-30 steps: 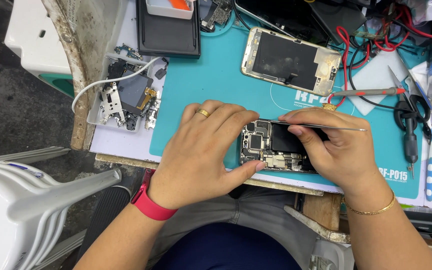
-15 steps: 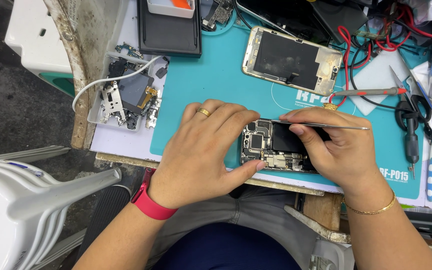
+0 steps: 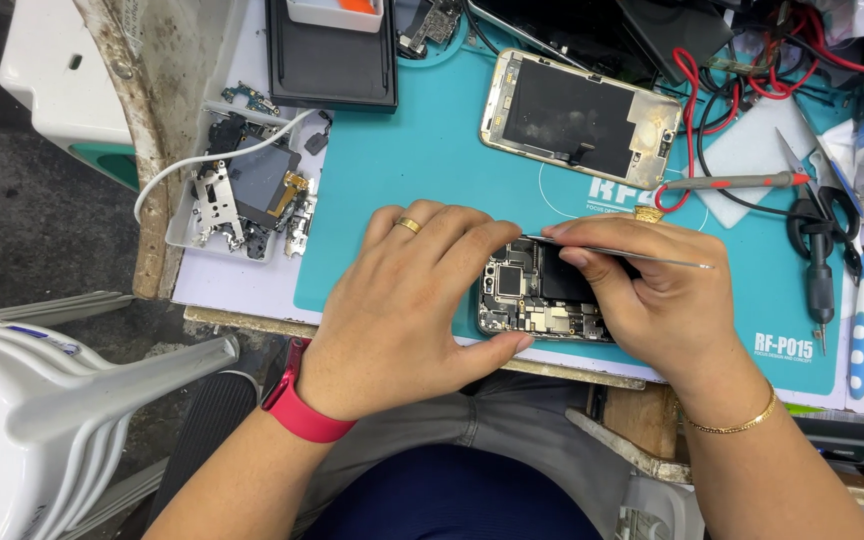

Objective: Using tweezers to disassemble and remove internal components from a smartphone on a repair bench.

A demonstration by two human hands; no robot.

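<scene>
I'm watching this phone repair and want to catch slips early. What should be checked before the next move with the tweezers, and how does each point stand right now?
1. Opened phone braced: ok, the left hand wraps its near-left corner and presses it on the teal mat.
2. Tweezers gripped: ok, the right hand pinches them, lying nearly flat over the phone.
3. Tweezer tips on a part: cannot tell, fingers hide them.
4. Phone fully on the mat: not ok, its near edge sits at the table's edge.
5. Loose parts contained: ok, they lie in the small tray at left.
6. Probe clear of the work: ok, it lies apart.
</scene>
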